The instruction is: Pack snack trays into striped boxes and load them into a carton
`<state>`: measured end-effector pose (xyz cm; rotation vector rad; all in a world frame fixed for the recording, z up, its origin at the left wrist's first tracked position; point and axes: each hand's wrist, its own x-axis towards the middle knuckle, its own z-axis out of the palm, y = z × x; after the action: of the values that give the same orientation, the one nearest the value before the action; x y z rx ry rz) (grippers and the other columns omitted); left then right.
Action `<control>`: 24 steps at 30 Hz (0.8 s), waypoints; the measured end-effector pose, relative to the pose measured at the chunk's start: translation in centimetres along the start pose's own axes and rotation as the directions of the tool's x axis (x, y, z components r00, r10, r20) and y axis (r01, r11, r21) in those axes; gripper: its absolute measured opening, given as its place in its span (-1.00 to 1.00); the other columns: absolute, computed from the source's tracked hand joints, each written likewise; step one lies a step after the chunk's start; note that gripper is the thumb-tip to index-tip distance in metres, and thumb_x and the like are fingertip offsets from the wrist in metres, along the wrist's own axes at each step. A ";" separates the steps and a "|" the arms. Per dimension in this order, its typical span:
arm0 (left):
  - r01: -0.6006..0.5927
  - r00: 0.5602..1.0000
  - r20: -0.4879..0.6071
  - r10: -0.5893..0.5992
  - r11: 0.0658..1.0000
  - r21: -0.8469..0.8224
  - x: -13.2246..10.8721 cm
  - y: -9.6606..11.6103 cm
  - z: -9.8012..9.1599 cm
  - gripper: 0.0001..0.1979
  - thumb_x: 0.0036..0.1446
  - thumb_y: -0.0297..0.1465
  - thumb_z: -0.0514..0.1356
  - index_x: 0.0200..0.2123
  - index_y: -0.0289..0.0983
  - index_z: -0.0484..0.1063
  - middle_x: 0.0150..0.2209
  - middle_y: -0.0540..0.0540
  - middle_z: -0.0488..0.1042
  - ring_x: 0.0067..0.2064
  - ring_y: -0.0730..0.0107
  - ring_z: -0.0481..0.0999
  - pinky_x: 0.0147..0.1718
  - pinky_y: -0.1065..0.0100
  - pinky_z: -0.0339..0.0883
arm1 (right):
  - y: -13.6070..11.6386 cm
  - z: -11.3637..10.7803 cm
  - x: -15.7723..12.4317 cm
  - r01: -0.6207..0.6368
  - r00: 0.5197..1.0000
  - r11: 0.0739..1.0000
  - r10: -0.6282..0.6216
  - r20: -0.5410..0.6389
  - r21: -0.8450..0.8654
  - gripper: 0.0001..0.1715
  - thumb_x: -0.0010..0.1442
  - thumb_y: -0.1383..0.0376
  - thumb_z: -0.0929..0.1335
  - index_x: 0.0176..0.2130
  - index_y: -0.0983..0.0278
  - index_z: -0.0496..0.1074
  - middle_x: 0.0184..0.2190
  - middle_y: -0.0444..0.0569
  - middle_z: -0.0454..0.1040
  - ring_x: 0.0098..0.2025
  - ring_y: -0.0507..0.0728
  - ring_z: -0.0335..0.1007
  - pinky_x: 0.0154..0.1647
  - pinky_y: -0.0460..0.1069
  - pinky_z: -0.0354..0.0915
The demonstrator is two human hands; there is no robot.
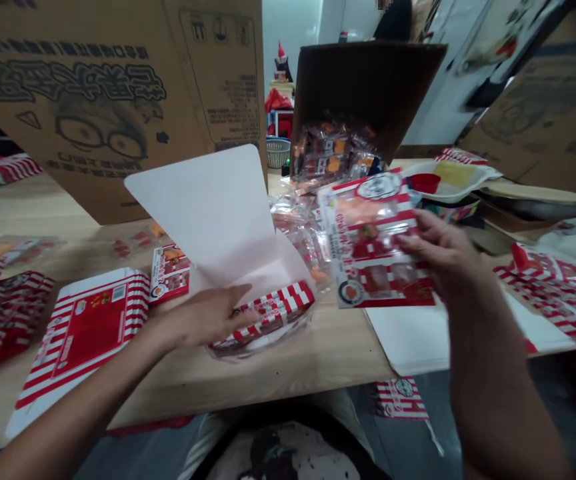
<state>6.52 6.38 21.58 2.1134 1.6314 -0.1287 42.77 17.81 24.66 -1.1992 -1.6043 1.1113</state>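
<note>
Two items were in hand at the counter (pixel 328 353), either side of a folded white card (pixel 203 213). Our left hand (pixel 198 320) lay on a red-and-white striped packet (pixel 263 319) at the card's near edge, fingers (pixel 233 300) together and flat, apparently steadying it. Our right hand (pixel 443 257) had its fingers (pixel 421 233) clamped on a clear printed bag (pixel 373 240) right of the card, holding it off the counter. Flat striped cartons (pixel 83 340) lay left of the card.

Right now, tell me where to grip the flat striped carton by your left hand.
Take the flat striped carton by its right edge, from the right, with the left hand. That edge lies closest, and the carton rests flat on the wooden table, so fingers should probably slide under it.
</note>
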 end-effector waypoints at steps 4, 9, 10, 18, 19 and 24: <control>0.026 0.999 0.017 -0.028 0.992 0.124 -0.3 2.7 1.7 0.01 0.10 -0.06 0.28 0.43 -0.42 -0.09 0.24 -0.49 0.37 0.15 -0.18 0.49 0.08 0.06 0.36 | 0.4 5.4 1.9 -0.088 0.978 0.955 0.029 0.205 0.285 -0.28 -0.02 0.13 0.52 0.10 0.22 0.34 -0.20 0.02 0.62 -0.33 0.18 0.58 -0.29 0.08 0.51; 0.076 0.994 0.067 -0.092 0.974 0.212 -0.7 2.7 1.2 -0.30 0.16 -0.35 0.18 0.34 -0.42 0.11 0.13 -0.46 0.48 0.09 -0.17 0.53 0.02 0.03 0.38 | -0.7 8.5 3.5 0.045 0.947 0.936 -0.151 0.284 0.350 -0.31 0.04 0.13 0.50 0.13 0.20 0.34 -0.15 0.00 0.61 -0.23 0.20 0.60 -0.22 0.08 0.53; 0.078 0.989 0.111 -0.100 0.979 0.188 -0.6 2.1 0.8 -0.19 0.09 -0.32 0.26 0.37 -0.38 0.06 0.15 -0.46 0.46 0.12 -0.19 0.51 0.03 0.04 0.38 | -1.3 9.0 3.8 0.093 0.936 0.926 -0.206 0.284 0.365 -0.30 0.04 0.12 0.50 0.14 0.19 0.33 -0.13 -0.01 0.60 -0.20 0.20 0.60 -0.20 0.08 0.53; 0.041 0.979 0.199 -0.033 0.998 -0.038 1.2 -0.4 0.0 -0.25 -0.15 -0.14 0.42 0.12 -0.26 0.36 -0.11 -0.26 0.60 -0.09 -0.12 0.59 -0.18 0.15 0.43 | -5.2 15.8 4.3 0.436 0.808 0.853 -0.511 0.294 0.286 -0.43 0.20 0.14 0.38 0.17 0.13 0.26 -0.12 -0.08 0.54 -0.11 0.18 0.54 -0.15 0.06 0.47; 0.044 0.985 0.165 -0.046 0.999 0.012 0.8 0.0 0.2 -0.29 -0.11 -0.13 0.41 0.10 -0.27 0.36 -0.12 -0.27 0.60 -0.10 -0.12 0.59 -0.17 0.13 0.43 | -5.1 16.7 4.2 0.483 0.794 0.843 -0.536 0.288 0.237 -0.44 0.23 0.17 0.35 0.19 0.12 0.24 -0.12 -0.08 0.53 -0.10 0.18 0.52 -0.13 0.06 0.46; 0.147 0.988 -0.072 -0.134 0.961 0.233 -2.8 2.9 2.2 -0.58 0.21 -0.32 0.22 0.09 -0.37 0.33 -0.01 -0.39 0.53 -0.02 -0.13 0.56 0.01 -0.02 0.36 | -3.2 18.7 4.4 0.668 0.693 0.699 -0.461 0.554 -0.254 -0.44 0.15 0.42 0.30 0.15 0.23 0.32 -0.19 -0.02 0.57 -0.15 0.19 0.49 -0.11 0.05 0.37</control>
<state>8.85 2.42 21.44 2.1890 1.8813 -0.3284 23.40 18.42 23.21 -0.5815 -2.4852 0.6273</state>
